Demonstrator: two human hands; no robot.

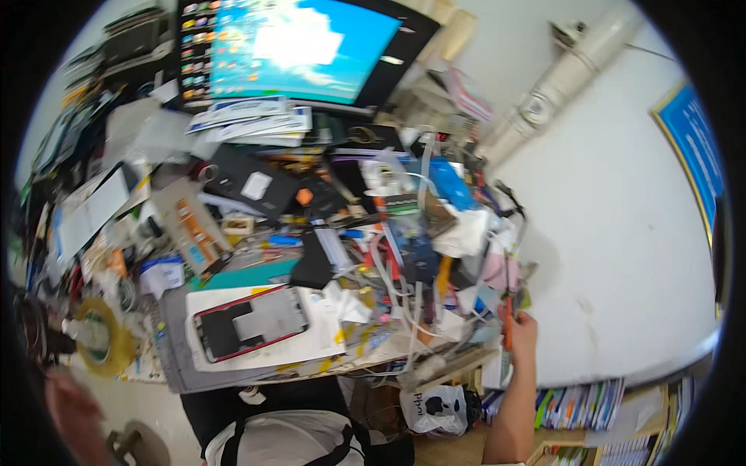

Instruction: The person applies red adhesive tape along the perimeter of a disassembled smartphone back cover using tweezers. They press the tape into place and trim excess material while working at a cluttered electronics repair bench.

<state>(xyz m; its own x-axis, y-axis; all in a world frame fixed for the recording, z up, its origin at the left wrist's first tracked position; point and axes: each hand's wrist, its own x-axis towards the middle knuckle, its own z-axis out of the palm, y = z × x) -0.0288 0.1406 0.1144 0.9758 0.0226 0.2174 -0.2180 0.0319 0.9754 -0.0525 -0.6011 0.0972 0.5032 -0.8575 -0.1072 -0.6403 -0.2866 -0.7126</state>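
Observation:
My right hand [523, 335] is at the desk's right end, close to the wall. Its fingers are closed around an orange-handled tool [507, 326] with a thin dark upper part; blur hides what kind it is. At the lower left rim, a blurred patch of skin [71, 413] appears to be my left hand or forearm; its fingers cannot be made out. Before me, a red-edged smartphone frame [218, 332] with a pale grey rectangular piece [268, 317] on it lies on a white sheet [329, 343]. That sheet rests on a grey mat [178, 373].
A lit monitor [373, 52] stands behind the crowded desk. White cables [417, 332] hang over its front right edge. A roll of yellowish tape [119, 343] is at the left. Below right are a white plastic bag [434, 410] and shelved books [574, 405]. A pipe [559, 81] runs along the wall.

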